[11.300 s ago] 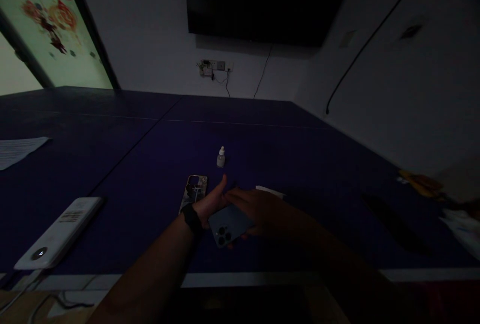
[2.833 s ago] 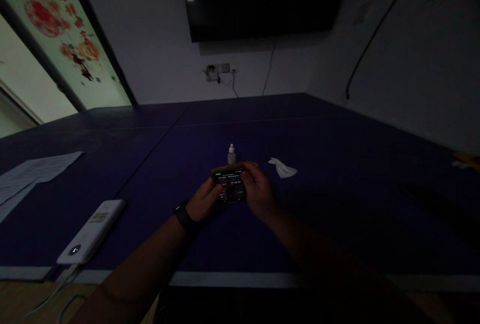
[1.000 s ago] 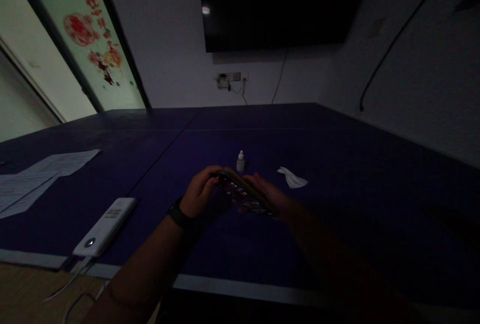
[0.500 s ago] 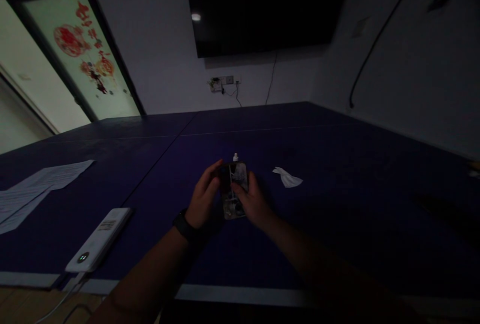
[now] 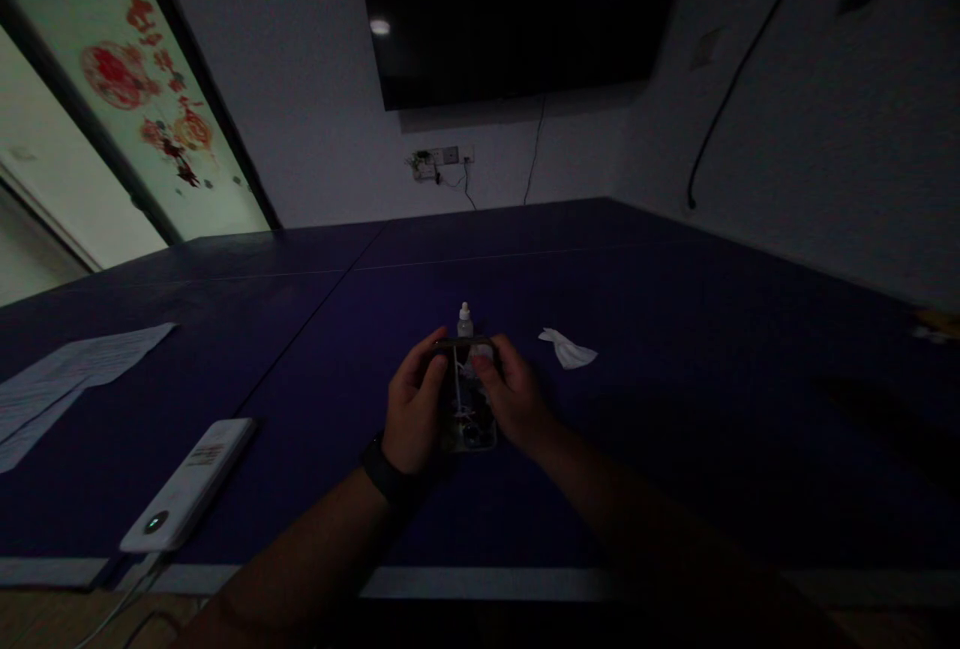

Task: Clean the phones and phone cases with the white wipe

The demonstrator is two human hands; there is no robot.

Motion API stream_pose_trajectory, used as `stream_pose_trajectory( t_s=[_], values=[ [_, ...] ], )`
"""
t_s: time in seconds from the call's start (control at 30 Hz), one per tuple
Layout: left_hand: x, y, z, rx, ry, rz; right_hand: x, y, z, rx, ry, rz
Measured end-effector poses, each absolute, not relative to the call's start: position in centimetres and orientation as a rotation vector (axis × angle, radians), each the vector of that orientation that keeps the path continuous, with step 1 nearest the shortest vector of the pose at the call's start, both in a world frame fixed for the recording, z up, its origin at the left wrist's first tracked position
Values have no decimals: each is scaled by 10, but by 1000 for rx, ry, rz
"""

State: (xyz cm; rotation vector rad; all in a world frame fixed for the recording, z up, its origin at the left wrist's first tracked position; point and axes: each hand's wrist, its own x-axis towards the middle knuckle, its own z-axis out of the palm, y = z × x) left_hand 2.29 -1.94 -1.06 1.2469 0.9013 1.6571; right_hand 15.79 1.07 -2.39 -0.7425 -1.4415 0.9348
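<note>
Between my two hands is a phone (image 5: 466, 404) with a dark, pale-streaked patterned back, its round lens-like spots at the end nearer me. My left hand (image 5: 416, 404), with a dark watch on the wrist, grips the left side near the far corner, thumb along the edge. On the opposite side, my right hand (image 5: 515, 391) is closed round the far right part, its thumb on the surface. Just beyond the phone stands a small dropper bottle (image 5: 465, 321) with a white top. Dim light hides the fingers underneath.
A crumpled white tissue (image 5: 570, 350) lies right of my hands on the dark blue table (image 5: 337, 499). At left are a white power bank (image 5: 191, 484) with a cable plugged in and printed papers (image 5: 71, 374). A large black screen (image 5: 517, 9) hangs on the far wall.
My right thumb has slid toward the phone's far end, and both hands now grip its far corners. The phone is tilted differently, and more of the dropper bottle shows. The view has shifted slightly.
</note>
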Motion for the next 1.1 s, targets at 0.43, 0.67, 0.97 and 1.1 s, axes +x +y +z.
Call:
stream_pose_trajectory(
  t_s=[0.43, 0.67, 0.97, 1.1],
  values=[
    [10, -39, -20, 2023, 660, 1902, 171, -1, -22, -245, -1738, 271],
    [15, -40, -28, 2033, 628, 1908, 162, -3, -29, -206, -1713, 199],
    [13, -38, -30, 2046, 543, 1882, 159, -5, -33, -175, -1685, 226],
    [12, -38, -26, 2116, 468, 1866, 159, -6, -35, -165, -1708, 237]
  ],
)
